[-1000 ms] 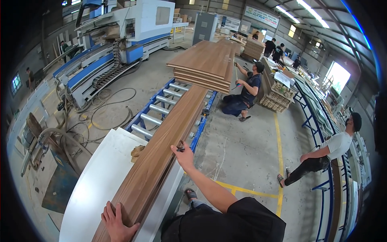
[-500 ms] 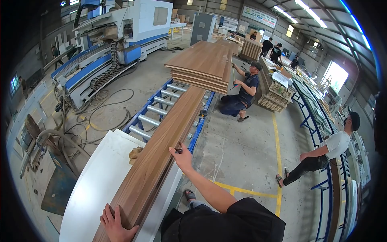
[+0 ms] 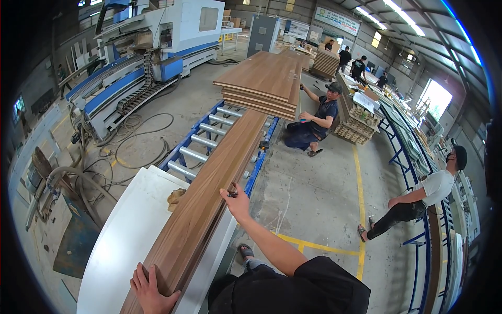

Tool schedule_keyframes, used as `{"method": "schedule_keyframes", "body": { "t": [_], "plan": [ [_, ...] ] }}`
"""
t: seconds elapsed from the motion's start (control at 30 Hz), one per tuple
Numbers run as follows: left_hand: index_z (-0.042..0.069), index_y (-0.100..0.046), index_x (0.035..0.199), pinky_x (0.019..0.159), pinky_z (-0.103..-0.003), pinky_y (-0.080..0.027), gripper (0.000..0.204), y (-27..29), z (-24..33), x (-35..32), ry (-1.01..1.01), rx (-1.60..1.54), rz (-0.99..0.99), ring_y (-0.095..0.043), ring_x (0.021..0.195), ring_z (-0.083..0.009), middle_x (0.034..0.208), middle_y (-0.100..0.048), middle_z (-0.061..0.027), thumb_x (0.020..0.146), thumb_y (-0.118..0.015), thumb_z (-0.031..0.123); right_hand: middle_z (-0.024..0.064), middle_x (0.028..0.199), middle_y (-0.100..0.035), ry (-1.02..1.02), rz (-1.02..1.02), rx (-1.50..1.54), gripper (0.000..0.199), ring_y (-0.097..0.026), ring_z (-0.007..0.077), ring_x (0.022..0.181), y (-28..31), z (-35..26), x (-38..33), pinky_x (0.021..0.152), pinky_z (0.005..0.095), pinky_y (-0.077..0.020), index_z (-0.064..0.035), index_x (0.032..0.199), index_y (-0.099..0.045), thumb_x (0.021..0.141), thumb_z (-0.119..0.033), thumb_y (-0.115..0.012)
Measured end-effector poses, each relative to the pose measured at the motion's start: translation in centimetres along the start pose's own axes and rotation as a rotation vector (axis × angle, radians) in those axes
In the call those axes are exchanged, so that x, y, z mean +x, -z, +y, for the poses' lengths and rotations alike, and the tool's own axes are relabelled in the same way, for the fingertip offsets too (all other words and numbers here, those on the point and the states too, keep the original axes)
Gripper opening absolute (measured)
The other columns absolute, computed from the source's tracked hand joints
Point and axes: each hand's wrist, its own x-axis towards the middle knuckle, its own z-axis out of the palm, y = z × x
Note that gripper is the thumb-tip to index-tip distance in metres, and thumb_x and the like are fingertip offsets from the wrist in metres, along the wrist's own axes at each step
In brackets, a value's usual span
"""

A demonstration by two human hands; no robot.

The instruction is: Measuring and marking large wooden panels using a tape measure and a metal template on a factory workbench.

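A long brown wood-grain board runs away from me over a white panel and rollers, with another board edge visible under it. My left hand lies on its near end, fingers spread and the thumb toward the right edge. Farther along, my right hand is closed on a small dark pen-like object, its fingertips at the board's right edge. The exact kind of this object is too small to tell. The board's far end meets the stack of wide brown panels.
White panels lie under and left of the board, on a blue roller conveyor. A co-worker crouches right of the stack holding a tape measure; another person stands at right. Hoses lie on the left floor.
The crouching co-worker's near hand has lowered and the head has turned. Both my hands and the board stay in nearly the same place.
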Motion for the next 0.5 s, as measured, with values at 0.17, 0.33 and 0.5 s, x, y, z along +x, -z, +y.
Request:
{"method": "schedule_keyframes", "body": {
  "t": [0.17, 0.33, 0.5],
  "plan": [
    [0.018, -0.031, 0.161, 0.119, -0.063, -0.024, 0.109, -0.09, -0.13, 0.02, 0.010, 0.000, -0.007, -0.029, 0.147, -0.0468, 0.163, -0.027, -0.0263, 0.072, -0.085, 0.051, 0.0100, 0.082, -0.073, -0.048, -0.035, 0.007, 0.074, -0.065, 0.0137, 0.073, 0.05, -0.59, -0.25, 0.070, 0.0300, -0.0517, 0.0028, 0.139, -0.057, 0.087, -0.043, -0.081],
    [0.019, -0.031, 0.161, 0.119, -0.064, -0.024, 0.110, -0.34, -0.28, 0.09, 0.006, 0.003, 0.002, -0.029, 0.147, -0.0472, 0.163, -0.028, -0.0267, 0.071, -0.085, 0.053, 0.0113, 0.085, -0.073, 0.020, 0.015, 0.017, 0.074, -0.066, 0.0144, 0.076, -0.17, 0.15, -0.02, 0.072, 0.0308, -0.0526, 0.0028, 0.140, -0.056, 0.088, -0.043, -0.081],
    [0.018, -0.032, 0.161, 0.118, -0.063, -0.025, 0.110, -0.29, -0.19, 0.05, 0.004, 0.015, 0.012, -0.030, 0.147, -0.0463, 0.162, -0.029, -0.0262, 0.071, -0.085, 0.054, 0.0113, 0.087, -0.074, -0.008, -0.007, 0.025, 0.076, -0.066, 0.0148, 0.077, -0.01, -0.21, -0.17, 0.073, 0.0310, -0.0528, 0.0031, 0.140, -0.056, 0.087, -0.045, -0.081]
  ]
}}
